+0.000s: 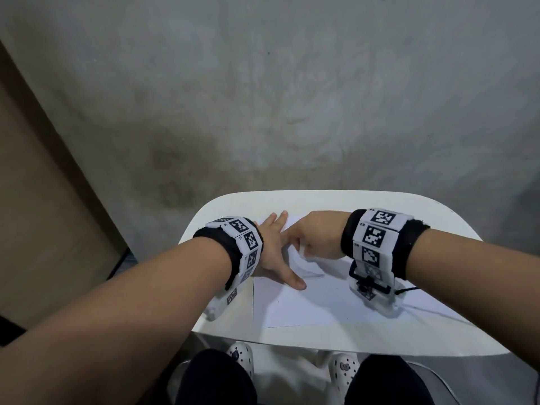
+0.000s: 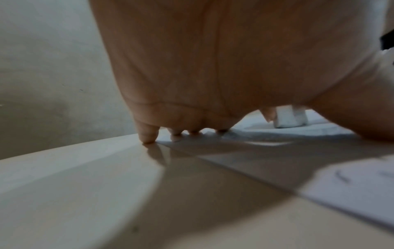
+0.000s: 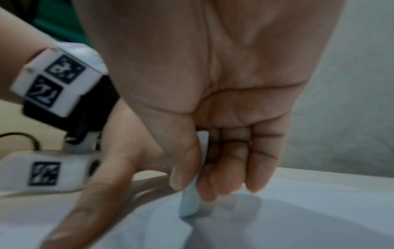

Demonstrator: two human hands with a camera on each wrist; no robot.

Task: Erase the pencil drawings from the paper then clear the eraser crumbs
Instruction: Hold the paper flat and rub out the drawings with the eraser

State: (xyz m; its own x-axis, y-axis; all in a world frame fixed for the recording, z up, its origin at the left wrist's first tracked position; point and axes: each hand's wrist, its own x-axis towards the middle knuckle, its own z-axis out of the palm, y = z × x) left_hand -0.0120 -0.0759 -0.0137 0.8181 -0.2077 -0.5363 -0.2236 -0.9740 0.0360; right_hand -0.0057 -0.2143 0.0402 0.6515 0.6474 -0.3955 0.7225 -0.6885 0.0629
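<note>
From the head view, a white sheet of paper [image 1: 295, 302] lies on a white table [image 1: 365, 340]. The left hand [image 1: 276, 251] lies flat on the paper's left part, fingers spread straight, thumb pointing toward the person. The right hand [image 1: 317, 235] is curled, knuckles up, just beside it over faint pencil lines [image 1: 306, 271].

From the left wrist, the left fingertips [image 2: 147, 136] press down at the paper's edge, and a white eraser [image 2: 290, 118] stands on the paper beyond the palm.

From the right wrist, the right hand's grip is clamped on the eraser [image 3: 189, 202], thumb against fingers, its lower end touching the paper [image 3: 298, 219], which is creased there.
</note>
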